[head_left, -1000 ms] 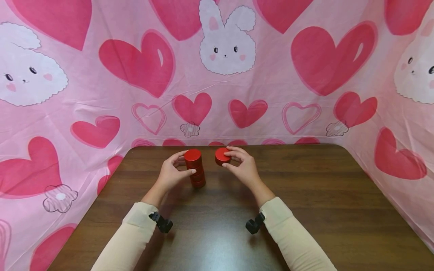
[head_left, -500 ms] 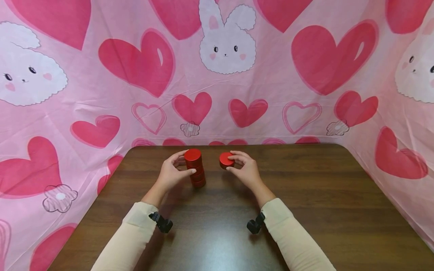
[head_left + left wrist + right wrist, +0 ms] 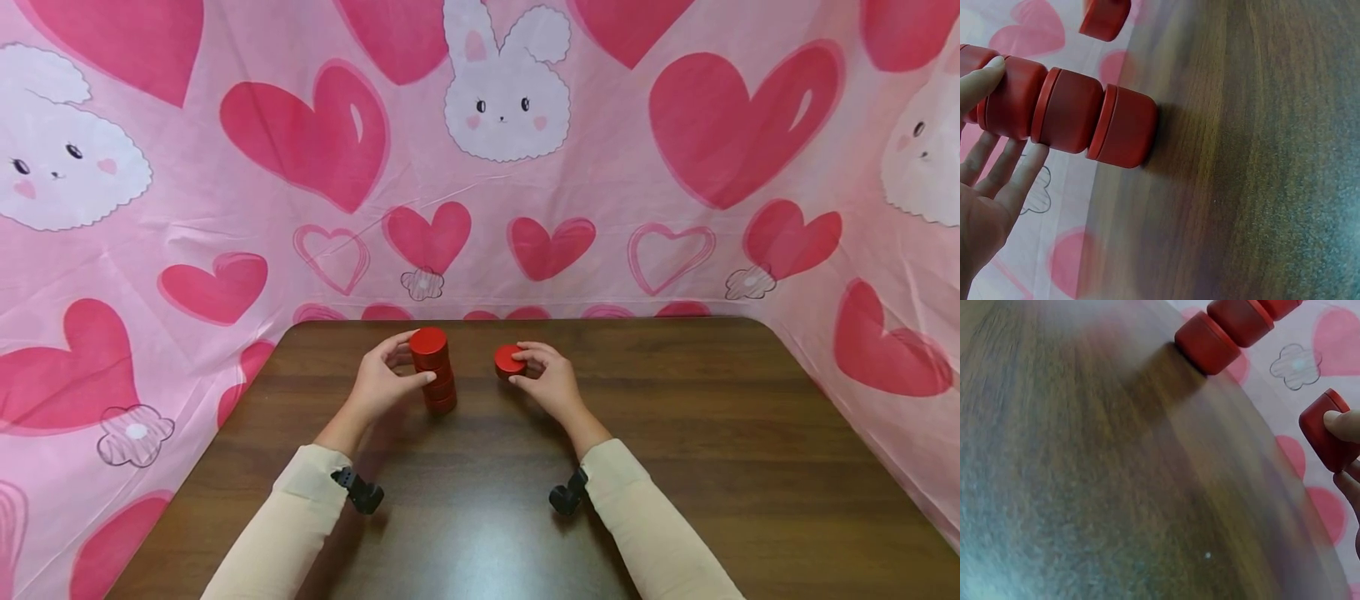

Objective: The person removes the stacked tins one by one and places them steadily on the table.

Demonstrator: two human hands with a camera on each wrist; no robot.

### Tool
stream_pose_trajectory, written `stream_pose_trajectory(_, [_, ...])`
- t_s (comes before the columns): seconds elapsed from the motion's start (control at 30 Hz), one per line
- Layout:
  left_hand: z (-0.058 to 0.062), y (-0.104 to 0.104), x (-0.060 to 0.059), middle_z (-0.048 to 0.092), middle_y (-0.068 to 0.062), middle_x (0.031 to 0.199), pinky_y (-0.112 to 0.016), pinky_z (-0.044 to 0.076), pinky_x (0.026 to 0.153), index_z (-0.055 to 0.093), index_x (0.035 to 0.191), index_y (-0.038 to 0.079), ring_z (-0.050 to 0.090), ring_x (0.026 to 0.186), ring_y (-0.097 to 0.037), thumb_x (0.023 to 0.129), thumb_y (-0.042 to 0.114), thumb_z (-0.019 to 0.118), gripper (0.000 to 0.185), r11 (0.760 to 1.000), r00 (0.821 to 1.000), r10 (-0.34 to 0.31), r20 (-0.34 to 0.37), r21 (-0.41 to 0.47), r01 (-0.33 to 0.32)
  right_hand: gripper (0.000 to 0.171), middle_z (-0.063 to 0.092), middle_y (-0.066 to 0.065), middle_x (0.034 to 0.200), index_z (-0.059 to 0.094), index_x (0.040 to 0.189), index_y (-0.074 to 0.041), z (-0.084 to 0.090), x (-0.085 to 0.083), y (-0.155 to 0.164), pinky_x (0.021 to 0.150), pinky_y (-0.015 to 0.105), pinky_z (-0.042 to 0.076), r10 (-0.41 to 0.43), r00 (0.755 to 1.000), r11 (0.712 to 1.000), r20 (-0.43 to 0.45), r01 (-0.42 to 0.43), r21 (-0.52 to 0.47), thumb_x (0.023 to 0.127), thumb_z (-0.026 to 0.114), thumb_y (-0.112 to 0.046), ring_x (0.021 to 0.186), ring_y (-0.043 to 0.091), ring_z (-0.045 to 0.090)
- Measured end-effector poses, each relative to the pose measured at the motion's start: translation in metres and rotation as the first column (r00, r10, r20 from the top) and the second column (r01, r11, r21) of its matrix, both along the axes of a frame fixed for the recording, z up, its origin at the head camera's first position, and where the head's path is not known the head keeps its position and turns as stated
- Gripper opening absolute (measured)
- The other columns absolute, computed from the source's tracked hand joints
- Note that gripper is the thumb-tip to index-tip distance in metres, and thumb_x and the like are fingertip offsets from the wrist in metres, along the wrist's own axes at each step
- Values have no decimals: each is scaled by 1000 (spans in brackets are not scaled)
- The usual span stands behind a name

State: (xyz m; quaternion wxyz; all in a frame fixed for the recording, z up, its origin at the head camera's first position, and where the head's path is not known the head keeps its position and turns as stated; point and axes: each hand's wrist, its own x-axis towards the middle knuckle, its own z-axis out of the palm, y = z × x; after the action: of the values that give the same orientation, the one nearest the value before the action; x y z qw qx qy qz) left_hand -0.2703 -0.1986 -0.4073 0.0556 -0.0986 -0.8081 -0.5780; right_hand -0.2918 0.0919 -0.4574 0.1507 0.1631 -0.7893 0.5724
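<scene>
A stack of several red round tins (image 3: 437, 375) stands upright on the dark wooden table (image 3: 675, 433). My left hand (image 3: 411, 362) holds the stack near its top, thumb on the near side and fingers behind. In the left wrist view the stack (image 3: 1072, 115) lies across the frame with my thumb (image 3: 982, 78) on an upper tin. To the right, my right hand (image 3: 522, 367) pinches a single red tin (image 3: 509, 360) low over the table, apart from the stack. The right wrist view shows this tin (image 3: 1325, 431) under my fingertips (image 3: 1342, 422), with the stack (image 3: 1229, 328) beyond.
A pink cloth with hearts and bunnies (image 3: 502, 167) rises behind and on both sides of the table. Bare wood stretches to the near edge and to the right (image 3: 750, 500). A small black camera mount sits at each wrist.
My right hand has carried the single tin to the right and down, away from the stack's top toward the table. The left hand and the stack have stayed in place.
</scene>
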Motion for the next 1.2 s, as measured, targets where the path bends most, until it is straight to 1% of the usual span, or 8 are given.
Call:
stream_pose_trajectory(0.27, [1,1,1,62,-14,124,-53,48,95,54,137,13,60,112,-32,75,14,86,70,1000,1000,-3,0,6,3,31,64,12,122,73,102,1,-8,-3,1,91,36,52,-23,998,996,60,18,91,72,84,3,106,28,65])
stream_pose_trajectory(0.53, [2,1,0,62,-13,124,-53,48,96,55,136,15,60,112,-31,75,14,86,69,1000,1000,0,13,3,0,31,65,11,119,73,99,0,-16,-8,1,90,38,54,-21,998,989,65,11,150,70,85,4,107,28,63])
stream_pose_trajectory(0.87, [2,1,2,63,-11,124,-52,49,95,55,136,16,60,112,-30,74,14,86,69,1000,1000,1,1,3,-1,30,63,13,120,72,98,2,-21,-9,3,88,37,54,-2,995,992,95,-9,124,71,83,5,105,29,64])
stream_pose_trajectory(1.07, [2,1,1,62,-14,124,-56,48,95,54,137,14,60,112,-32,74,14,87,71,1000,1000,-11,-14,4,11,31,62,14,121,71,99,2,-21,-9,5,90,38,54,-1,995,993,96,-11,115,71,83,6,104,30,64])
stream_pose_trajectory(1.2, [2,0,2,63,-14,124,-55,48,95,54,137,13,60,111,-32,74,14,87,72,1000,1000,-11,-13,3,11,31,62,16,122,70,99,3,-21,-10,7,90,38,54,5,995,995,100,-14,98,71,83,6,102,31,66])
